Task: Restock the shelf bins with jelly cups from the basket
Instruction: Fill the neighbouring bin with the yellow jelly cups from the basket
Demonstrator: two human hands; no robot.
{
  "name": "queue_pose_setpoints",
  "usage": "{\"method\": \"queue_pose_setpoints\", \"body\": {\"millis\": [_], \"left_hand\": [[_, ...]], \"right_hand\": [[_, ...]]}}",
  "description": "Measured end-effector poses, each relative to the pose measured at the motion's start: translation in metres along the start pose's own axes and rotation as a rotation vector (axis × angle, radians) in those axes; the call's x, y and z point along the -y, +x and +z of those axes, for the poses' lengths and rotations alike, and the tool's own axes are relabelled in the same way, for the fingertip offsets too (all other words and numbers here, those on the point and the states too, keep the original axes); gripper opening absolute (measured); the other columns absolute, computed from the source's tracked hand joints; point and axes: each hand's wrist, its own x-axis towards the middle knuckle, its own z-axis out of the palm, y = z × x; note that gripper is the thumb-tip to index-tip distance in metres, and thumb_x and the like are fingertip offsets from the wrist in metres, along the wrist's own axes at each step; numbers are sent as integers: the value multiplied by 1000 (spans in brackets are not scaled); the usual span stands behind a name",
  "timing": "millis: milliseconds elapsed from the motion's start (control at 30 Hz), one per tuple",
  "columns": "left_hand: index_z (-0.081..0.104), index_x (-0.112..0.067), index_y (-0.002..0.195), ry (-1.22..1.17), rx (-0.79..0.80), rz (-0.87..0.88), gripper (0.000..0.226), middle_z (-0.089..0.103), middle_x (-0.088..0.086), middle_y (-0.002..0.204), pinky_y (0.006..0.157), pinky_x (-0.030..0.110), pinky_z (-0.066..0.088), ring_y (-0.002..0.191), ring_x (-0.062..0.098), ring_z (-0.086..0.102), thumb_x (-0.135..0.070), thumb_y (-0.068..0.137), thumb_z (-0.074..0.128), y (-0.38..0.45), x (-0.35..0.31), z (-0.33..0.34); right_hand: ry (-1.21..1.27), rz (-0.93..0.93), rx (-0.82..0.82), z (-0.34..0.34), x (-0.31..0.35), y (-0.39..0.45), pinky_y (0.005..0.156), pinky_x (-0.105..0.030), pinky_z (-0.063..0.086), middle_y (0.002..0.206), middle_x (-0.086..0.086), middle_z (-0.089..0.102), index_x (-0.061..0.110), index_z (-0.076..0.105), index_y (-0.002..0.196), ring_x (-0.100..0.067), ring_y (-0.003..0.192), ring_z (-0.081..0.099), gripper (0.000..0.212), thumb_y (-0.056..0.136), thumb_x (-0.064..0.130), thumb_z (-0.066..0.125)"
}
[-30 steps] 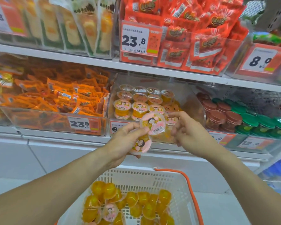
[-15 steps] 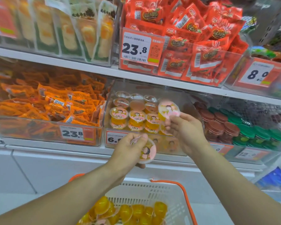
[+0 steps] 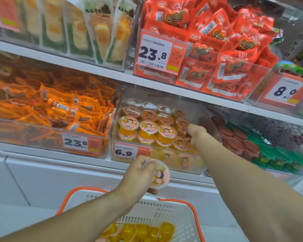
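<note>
White shelving, clear bin (image 3: pixel 196 165): my right hand (image 3: pixel 197 132) has now pressed its jelly cup (image 3: pixel 182 124) inside; left hand (image 3: pixel 140 173) grips another (image 3: pixel 158 174) below.

Right hand (image 3: pixel 195 135) fingertips hidden among bin cups, basket (image 3: pixel 180 217) cut off below

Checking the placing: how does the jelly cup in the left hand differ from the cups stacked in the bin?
The held jelly cup is tilted, lid facing the camera, outside the bin; the stacked cups stand upright in rows inside. The left hand grips one; those stand free. Same pink cartoon lids.
</note>
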Motion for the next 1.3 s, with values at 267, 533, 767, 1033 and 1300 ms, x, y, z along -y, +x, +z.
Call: {"method": "queue_pose_setpoints", "body": {"millis": [267,533,767,1033,1300], "left_hand": [[60,-8,104,-119,-37,-4,16,65,14,98,68,48,62,77,25,66,-18,104,47,5,-4,-7],[58,-11,99,-228,-69,51,9,66,18,108,75,55,60,99,39,67,-16,102,52,5,-14,-7],[57,-27,90,-130,-128,158,16,62,10,82,93,65,47,83,28,59,-22,103,50,7,-3,5],[39,-14,90,-242,-71,102,16,64,19,105,88,45,58,99,27,66,-14,102,50,8,-7,11],[47,-11,110,-76,24,79,14,65,10,113,87,47,58,97,21,72,-14,100,55,7,-15,6]], "right_hand": [[-189,-10,77,-7,-1,13,33,-16,25,79,-10,72,4,66,100,-8,31,40,28,87,27,76],[-585,-674,56,-41,-5,-99,56,-25,46,75,3,71,13,66,93,-10,59,63,24,93,37,65],[-302,-134,616,-44,-59,-174,49,-29,53,80,-25,72,4,56,103,-34,67,71,45,92,47,60],[-143,-323,445,-47,-64,-178,62,-41,62,75,-24,71,-2,56,109,-28,66,70,36,83,8,78],[-2,-379,273,-59,-44,-143,54,-27,58,60,-10,68,-1,62,105,-17,52,65,17,91,-11,59]]}}
